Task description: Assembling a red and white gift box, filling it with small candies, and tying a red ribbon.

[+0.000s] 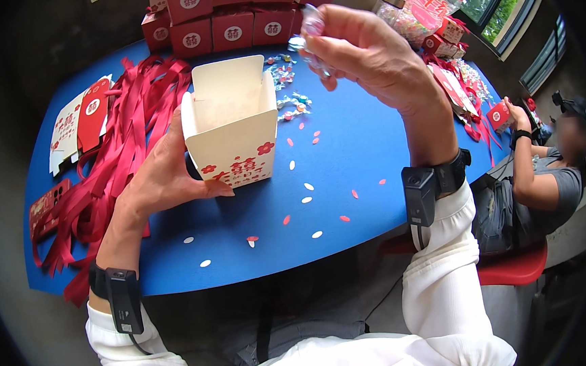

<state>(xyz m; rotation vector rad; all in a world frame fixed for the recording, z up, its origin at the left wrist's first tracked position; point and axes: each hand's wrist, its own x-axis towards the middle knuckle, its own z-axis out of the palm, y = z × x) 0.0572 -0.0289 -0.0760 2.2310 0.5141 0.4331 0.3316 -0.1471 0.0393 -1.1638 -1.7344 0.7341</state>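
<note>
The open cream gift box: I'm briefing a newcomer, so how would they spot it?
On the blue table, find the heap of red ribbons at left. Just right of it, the left hand grips the gift box. Unlike the red boxes stacked behind, it has a cream front, open top and raised flap.

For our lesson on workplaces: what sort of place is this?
Likely a gift-packing workroom: stacked red boxes, a heap of red ribbons, and another person seated nearby.
</note>
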